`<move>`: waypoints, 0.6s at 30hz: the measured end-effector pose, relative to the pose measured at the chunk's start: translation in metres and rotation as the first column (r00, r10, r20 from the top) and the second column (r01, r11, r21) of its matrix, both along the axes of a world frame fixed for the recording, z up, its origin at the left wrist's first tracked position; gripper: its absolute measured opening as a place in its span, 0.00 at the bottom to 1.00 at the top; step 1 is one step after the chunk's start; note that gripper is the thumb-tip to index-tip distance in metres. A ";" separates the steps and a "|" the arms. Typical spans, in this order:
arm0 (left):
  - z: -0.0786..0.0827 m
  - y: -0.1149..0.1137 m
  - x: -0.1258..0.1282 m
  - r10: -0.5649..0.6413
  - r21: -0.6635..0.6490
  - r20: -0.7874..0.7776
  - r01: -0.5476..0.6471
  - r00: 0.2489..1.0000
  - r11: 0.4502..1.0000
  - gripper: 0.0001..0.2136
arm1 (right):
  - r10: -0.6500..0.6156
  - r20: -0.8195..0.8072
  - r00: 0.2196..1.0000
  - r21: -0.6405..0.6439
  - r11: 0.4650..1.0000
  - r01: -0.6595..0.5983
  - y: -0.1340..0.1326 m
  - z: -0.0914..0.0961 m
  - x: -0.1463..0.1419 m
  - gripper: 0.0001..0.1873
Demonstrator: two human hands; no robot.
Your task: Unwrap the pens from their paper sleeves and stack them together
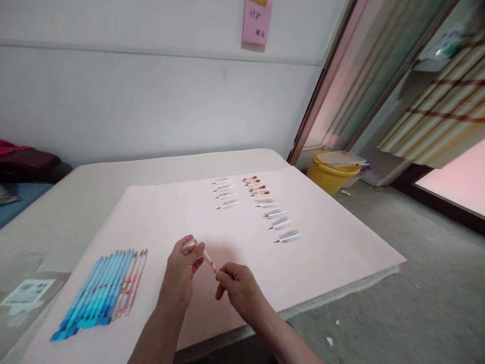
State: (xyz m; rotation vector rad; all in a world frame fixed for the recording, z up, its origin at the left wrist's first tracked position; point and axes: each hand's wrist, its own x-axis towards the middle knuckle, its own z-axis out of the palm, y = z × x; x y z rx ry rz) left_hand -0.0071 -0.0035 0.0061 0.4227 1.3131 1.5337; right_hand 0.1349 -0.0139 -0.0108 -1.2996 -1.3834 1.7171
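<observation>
A slim pale pen barrel (pixel 207 259) with small red marks is held slantwise above the pink sheet, between my two hands. The fingers of my left hand (pixel 184 265) pinch its upper end, where a clear or white part shows at the fingertips. At the lower end, my right hand (pixel 239 287) grips it between thumb and curled fingers; that tip is hidden. To the left of my hands lies a row of blue pens (pixel 96 290), with several clear pink-patterned pens (pixel 131 285) beside them.
Short pen parts with dark tips (pixel 227 203) lie in two columns farther back, some with brown ends (pixel 259 192), some grey (pixel 290 235). The pink sheet (pixel 326 263) covers the table. A yellow bucket (pixel 330 174) stands beyond its right edge; a pink note (pixel 256 23) hangs on the wall.
</observation>
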 end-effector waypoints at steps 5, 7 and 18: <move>0.001 -0.001 0.000 -0.017 0.042 0.031 0.016 0.999 0.999 0.25 | 0.005 -0.245 0.969 -0.217 0.974 -0.060 -0.002 0.009 0.001 0.10; 0.002 -0.001 0.000 -0.032 0.047 0.054 0.030 0.998 0.998 0.26 | -0.012 -0.361 0.933 -0.301 0.948 -0.104 -0.002 0.013 0.002 0.11; -0.002 -0.005 0.004 -0.090 -0.041 -0.028 0.089 0.996 0.995 0.16 | -0.076 -0.288 0.955 -0.226 0.974 0.009 -0.002 0.007 -0.002 0.11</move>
